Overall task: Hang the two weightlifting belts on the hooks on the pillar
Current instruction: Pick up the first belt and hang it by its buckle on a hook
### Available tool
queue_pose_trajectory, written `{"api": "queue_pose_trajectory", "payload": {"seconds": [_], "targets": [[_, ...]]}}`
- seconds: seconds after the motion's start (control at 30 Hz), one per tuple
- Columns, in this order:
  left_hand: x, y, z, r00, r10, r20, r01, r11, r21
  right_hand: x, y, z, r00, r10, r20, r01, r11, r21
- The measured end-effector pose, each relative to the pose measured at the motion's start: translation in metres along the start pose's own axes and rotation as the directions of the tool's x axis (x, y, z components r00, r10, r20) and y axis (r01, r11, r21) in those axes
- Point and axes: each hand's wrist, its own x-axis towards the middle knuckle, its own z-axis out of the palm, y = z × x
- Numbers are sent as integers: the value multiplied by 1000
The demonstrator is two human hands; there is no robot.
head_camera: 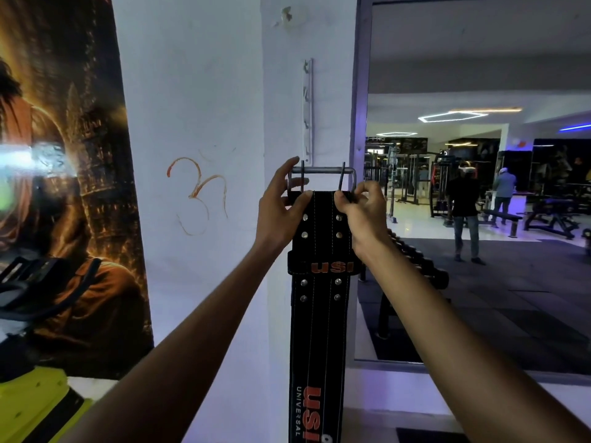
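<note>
In the head view, at the centre of the frame, our left hand (281, 206) and right hand (361, 212) pinch the belt (319, 314) top; it hangs straight down, buckle (323, 171) just below the hook strip (307, 110) on the pillar (224, 123)

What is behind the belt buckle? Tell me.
Behind the buckle stands the white pillar, with the lower end of the hook rack just above. Whether another hook sits directly behind the buckle or belt is hidden.
</note>
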Motion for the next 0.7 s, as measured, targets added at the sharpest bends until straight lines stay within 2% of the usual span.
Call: {"api": "queue_pose_trajectory", "payload": {"seconds": [0.13, 0.3, 0.43, 0.57, 0.7], "targets": [[4, -2, 5, 1000, 16, -8, -16, 1000, 17, 2, 4, -9, 985, -174, 16, 175, 976, -127], [12, -5, 23, 997, -58, -55, 58, 998, 7, 22, 9, -22, 947, -306, 101, 320, 930, -182], [4, -12, 23, 995, -37, -95, 38, 999, 7, 21, 13, -27, 937, -310, 161, 340, 914, -220], [1, -19, 33, 978, -89, -190, 77, 995, -70, 30, 15, -31, 929, -288, 235, 343, 905, -249], [11, -33, 38, 977, -92, -190, 79, 994, -76, 46, 28, -28, 929, -290, 229, 339, 914, -221]]}}
